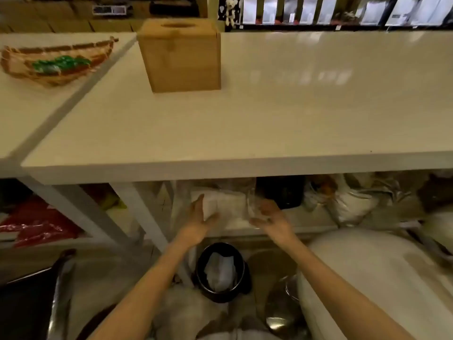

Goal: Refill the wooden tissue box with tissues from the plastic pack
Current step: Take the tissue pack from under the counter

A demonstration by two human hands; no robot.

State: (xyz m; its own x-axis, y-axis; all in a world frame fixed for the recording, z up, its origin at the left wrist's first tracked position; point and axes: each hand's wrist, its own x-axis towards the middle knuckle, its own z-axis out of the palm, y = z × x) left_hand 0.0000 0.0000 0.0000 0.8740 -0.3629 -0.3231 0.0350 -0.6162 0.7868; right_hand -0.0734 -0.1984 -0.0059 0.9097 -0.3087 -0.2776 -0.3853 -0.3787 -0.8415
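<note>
— Your forearms come up from the bottom of the view, and below them stands a black bin (221, 272) with white paper in it. What are your hands doing?

— Your left hand (199, 218) lies with straight fingers against the left end of the plastic pack (226, 204). Your right hand (269, 217) curls its fingers round the clear wrap at the right end.

— Where is the pack?

— Under the white table (245, 119), on the lower shelf, blurred. Your wooden tissue box (181, 57) stands on the tabletop, well apart, lid on. A woven basket (54, 62) sits left of it.
</note>
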